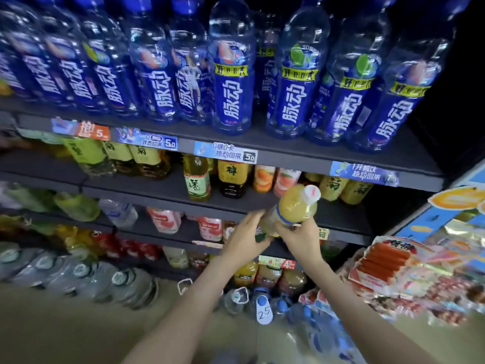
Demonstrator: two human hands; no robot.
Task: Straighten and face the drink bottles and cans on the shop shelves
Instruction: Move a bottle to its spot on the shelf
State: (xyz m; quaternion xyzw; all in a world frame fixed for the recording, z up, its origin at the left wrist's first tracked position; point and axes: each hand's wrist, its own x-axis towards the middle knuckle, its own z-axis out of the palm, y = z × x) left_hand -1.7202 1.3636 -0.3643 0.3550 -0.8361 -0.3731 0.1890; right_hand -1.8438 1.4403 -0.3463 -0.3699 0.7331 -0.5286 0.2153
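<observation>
You've got a yellow juice bottle [294,206] in both hands, out in front of the second shelf [236,203] rather than standing on it. It's tilted, white cap [311,194] pointing up and to the right, bottom end down-left. Your right hand [299,236] is wrapped around its lower half from below, fingers closed on it. Your left hand [248,236] is against the bottom end with fingers mostly straight, more cupping than clamping; it's a bit blurred, so how tight it's pressed you can't really tell.

Just behind the bottle on that same shelf sit tea bottles [196,179], a dark one beside them, and a couple of orange and pink juice bottles [265,178]. Above, the top shelf [288,143] is packed with blue-label bottles [232,82], mostly facing out, with price tags [225,152] along the edge. Below your hands there are pink bottles [165,220] and more juice further down. Big water jugs [115,282] line the floor on the left, and a snack rack [388,261] with sausage packs stands at the right.
</observation>
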